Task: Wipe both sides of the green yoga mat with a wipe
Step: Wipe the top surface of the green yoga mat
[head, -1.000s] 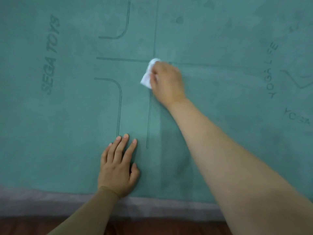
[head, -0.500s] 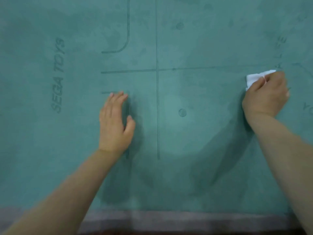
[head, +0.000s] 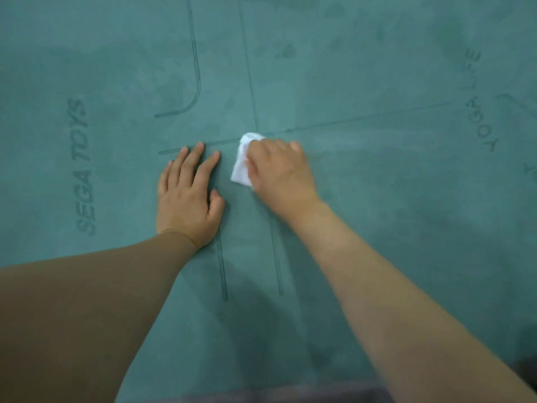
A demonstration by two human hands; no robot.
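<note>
The right hand (head: pixel 280 170) grips a white wipe (head: pixel 242 164) against the green yoga mat (head: pixel 377 199), while the left hand (head: pixel 189 199) presses flat, fingers straight, just beside it.

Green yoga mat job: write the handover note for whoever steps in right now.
Left hand: open, fingers flat on the green yoga mat, steadying it.
Right hand: grip closed on the crumpled white wipe, pressing it onto the mat near the crossing of the printed guide lines, right beside the left hand.
Mat: spread flat, printed side up, filling the view.
Done: wiping of this side is under way; blotchy patches show further up the mat, though what they are cannot be told.
Left: finish this side, then turn the mat over and wipe the other.
</note>
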